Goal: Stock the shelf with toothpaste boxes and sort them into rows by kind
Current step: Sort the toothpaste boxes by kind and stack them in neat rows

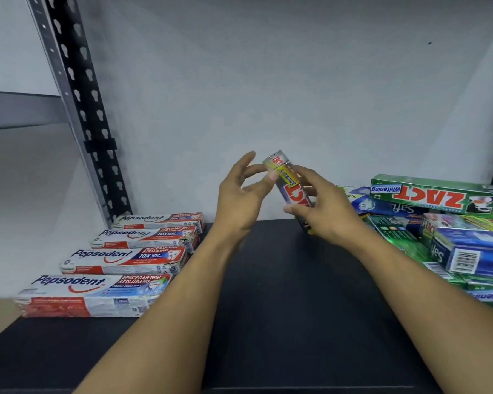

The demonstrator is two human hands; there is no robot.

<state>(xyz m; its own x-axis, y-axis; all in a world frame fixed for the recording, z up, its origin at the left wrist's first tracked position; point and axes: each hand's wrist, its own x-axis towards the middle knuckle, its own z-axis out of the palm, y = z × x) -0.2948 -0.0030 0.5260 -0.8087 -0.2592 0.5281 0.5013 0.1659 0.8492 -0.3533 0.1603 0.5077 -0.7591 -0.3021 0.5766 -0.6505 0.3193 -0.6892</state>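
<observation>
A: Held box?
B: Silver ZACT box (289, 184), red letters, yellow strip, above the shelf (268, 308). Right hand (325, 214) grips it; left hand (239, 200) spread, thumb touching.
A: Counts?
B: One held, four Pepsodent boxes (125, 260) left.

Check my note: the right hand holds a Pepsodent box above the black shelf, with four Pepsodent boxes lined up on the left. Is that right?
One thing is wrong. The right hand holds a silver Zact box, not a Pepsodent one; the head view shows its red ZACT lettering. The rest stands: it is above the black shelf, with four Pepsodent boxes lined up on the left.
</observation>
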